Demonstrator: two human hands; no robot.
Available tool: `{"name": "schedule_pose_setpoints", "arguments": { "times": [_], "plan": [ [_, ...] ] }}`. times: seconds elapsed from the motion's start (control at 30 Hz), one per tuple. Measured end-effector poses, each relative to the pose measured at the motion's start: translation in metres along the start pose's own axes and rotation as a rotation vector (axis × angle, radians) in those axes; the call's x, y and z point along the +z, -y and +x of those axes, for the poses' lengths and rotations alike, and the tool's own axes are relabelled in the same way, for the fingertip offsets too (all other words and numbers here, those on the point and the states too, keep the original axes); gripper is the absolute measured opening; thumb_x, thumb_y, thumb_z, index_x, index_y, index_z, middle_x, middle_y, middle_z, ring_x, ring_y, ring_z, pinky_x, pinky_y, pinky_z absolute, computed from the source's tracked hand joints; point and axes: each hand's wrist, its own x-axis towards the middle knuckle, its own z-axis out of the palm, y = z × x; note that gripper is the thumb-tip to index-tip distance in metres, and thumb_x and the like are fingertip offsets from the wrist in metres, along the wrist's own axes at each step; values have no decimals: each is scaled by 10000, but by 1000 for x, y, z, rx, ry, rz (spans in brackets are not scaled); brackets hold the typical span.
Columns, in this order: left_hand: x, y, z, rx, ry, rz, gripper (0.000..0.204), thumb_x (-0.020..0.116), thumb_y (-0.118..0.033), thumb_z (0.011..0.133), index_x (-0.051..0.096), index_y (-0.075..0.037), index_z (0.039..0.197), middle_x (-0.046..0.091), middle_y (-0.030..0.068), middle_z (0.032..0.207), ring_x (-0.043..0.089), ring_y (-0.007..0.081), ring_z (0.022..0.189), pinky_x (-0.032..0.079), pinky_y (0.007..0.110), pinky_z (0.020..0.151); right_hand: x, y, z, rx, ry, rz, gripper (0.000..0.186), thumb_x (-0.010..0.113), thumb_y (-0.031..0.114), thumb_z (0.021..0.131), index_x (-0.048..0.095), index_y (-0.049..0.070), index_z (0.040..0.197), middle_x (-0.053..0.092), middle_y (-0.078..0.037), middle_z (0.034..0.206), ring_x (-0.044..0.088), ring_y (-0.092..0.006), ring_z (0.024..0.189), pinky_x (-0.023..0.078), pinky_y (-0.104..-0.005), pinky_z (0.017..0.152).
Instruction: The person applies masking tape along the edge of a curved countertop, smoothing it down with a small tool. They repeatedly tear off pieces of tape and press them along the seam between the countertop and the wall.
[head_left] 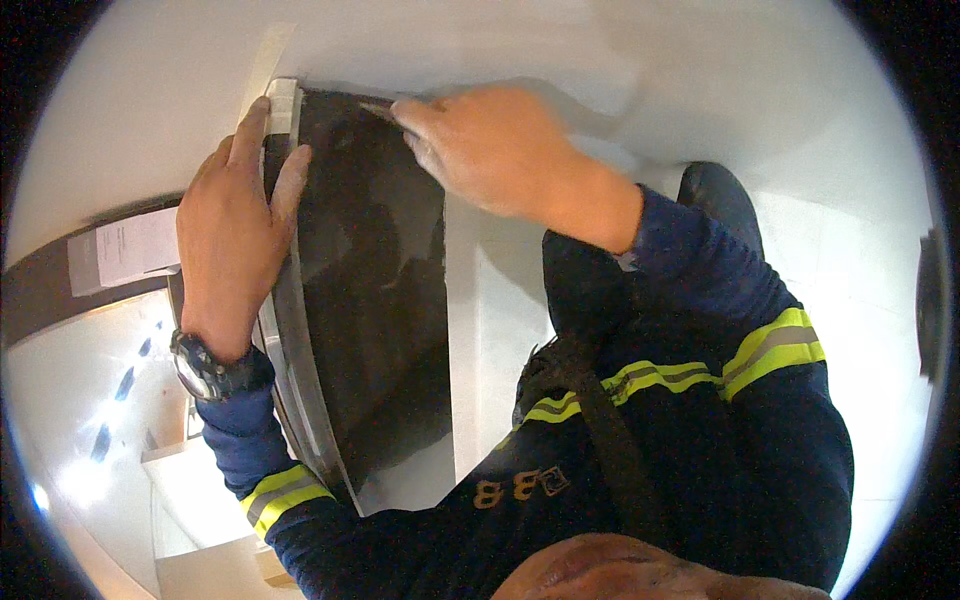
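A dark, glossy slab (375, 250) stretches in front of me, its far end meeting the white wall. My left hand (235, 235) lies along the slab's left edge with fingers stretched out. Its index fingertip touches a pale strip (282, 105) at the far left corner, and the thumb rests by the slab's edge. A length of pale tape (264, 58) runs up the wall from that corner. At the slab's far edge my right hand (485, 145) is closed, its thumb dusted white. Something thin shows by its fingertips, too small to name.
A metallic-looking edge trim (300, 330) borders the slab on the left. Beyond it, a white paper label (138, 245) sits on a dark band, above a bright glossy surface (110, 400) with glaring lights. Pale floor tiles (850, 250) spread to the right of my legs.
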Motion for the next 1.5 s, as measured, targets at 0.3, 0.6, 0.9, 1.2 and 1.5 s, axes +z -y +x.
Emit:
{"name": "schedule_pose_setpoints", "arguments": {
  "times": [0.3,0.6,0.9,1.2,1.5],
  "plan": [
    [15,18,-15,104,-160,-315,409,576,-283,1068,648,6,1349,700,255,1175,651,432,1097,507,480,963,16,2,-12,-54,-66,16,384,650,270,983,659,195,1360,727,-166,807,716,-379,710,562,-518,617],
    [6,8,-13,98,-238,-373,393,556,-282,1075,677,12,1304,698,251,1189,644,429,1112,502,478,980,-30,3,8,-55,-10,-116,410,655,265,975,675,266,1384,742,-158,859,720,-368,736,571,-502,646],
    [10,7,-16,77,-257,-393,360,570,-248,1063,677,6,1294,704,239,1164,654,424,1064,516,478,941,-29,-6,21,-100,-46,-34,396,627,283,983,681,267,1375,731,-185,857,712,-402,794,572,-531,714],
    [19,5,-19,39,-251,-353,352,587,-231,1053,669,6,1301,700,247,1147,653,432,1068,519,483,935,-22,0,27,-87,-2,3,368,581,302,1011,712,190,1337,751,-204,898,728,-403,828,580,-534,734],
    [15,1,-15,42,-240,-337,355,570,-226,1061,666,8,1310,697,247,1161,656,435,1065,519,483,932,-27,19,6,-24,77,22,353,585,296,988,744,187,1284,751,-208,892,724,-424,834,581,-545,762]
  ]
}}
